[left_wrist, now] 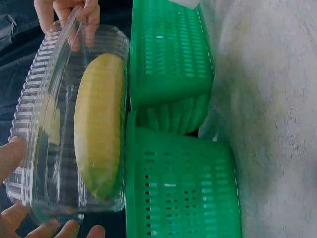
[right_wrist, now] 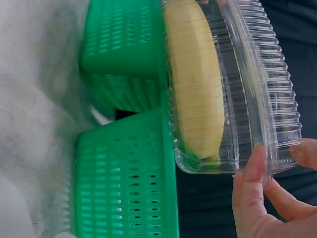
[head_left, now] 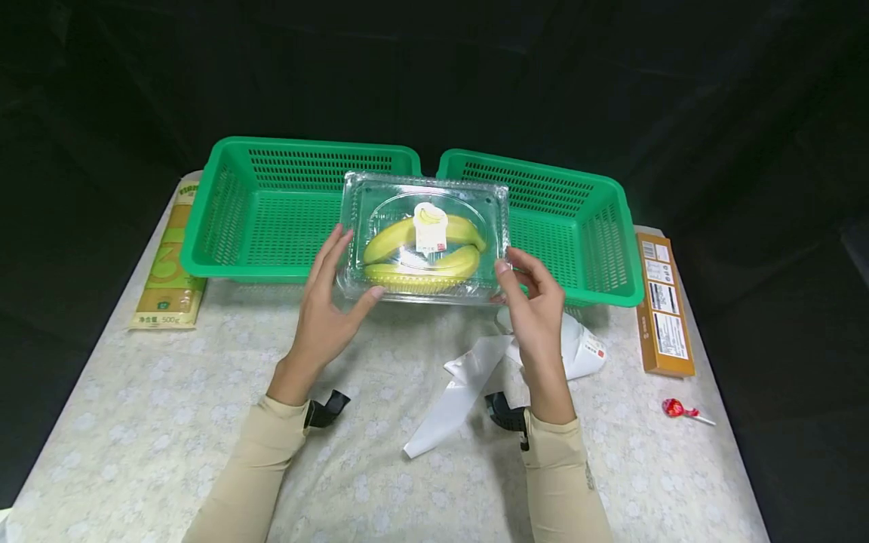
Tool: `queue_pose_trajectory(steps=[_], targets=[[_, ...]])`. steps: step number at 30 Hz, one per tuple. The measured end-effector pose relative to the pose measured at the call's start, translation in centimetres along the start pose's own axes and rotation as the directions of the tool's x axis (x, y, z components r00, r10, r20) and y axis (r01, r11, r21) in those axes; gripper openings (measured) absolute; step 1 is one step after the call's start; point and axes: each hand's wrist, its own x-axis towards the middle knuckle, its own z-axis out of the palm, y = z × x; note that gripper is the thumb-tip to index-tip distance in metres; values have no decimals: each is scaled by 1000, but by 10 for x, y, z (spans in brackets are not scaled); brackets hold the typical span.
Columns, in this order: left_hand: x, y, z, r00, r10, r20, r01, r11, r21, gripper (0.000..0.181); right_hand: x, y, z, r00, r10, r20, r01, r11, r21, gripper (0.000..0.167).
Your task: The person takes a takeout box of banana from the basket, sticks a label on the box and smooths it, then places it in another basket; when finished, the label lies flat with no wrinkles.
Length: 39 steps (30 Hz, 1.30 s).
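Observation:
A clear plastic clamshell box [head_left: 426, 192] with yellow bananas [head_left: 394, 243] inside is held up between both hands, over the gap between two green baskets. A white label [head_left: 431, 232] with a banana picture sticks to its lid. My left hand [head_left: 326, 313] grips the box's left end, thumb at the front corner. In the left wrist view, several fingers [left_wrist: 67, 229] of it reach under the box. The right hand [head_left: 538, 309] pinches the right end. In the right wrist view, the thumb [right_wrist: 255, 166] lies against the rim of the box [right_wrist: 277, 99].
Behind the box stand the left green basket [head_left: 271, 226] and right green basket [head_left: 563, 234]. A yellow-green packet [head_left: 166, 260] lies at far left, an orange box [head_left: 664, 305] at right, a red lollipop [head_left: 674, 408] before it. Near the right wrist are a white strip [head_left: 451, 403] and white roll [head_left: 578, 351].

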Motion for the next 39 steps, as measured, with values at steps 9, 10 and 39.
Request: queue_pose_trajectory(steps=[9,10,39], targets=[[-3,-3,-7,998,-66,-12,65,997,-31,78,7,5,2,999,-15,34,16,1000,-21,38],[-3,-4,-7,998,-66,-13,65,997,-32,78,7,5,3,999,-16,35,17,1000,-21,38],[7,3,8,989,-134,68,138,988,-70,75,6,1,-12,999,51,-15,-51,999,3,41]])
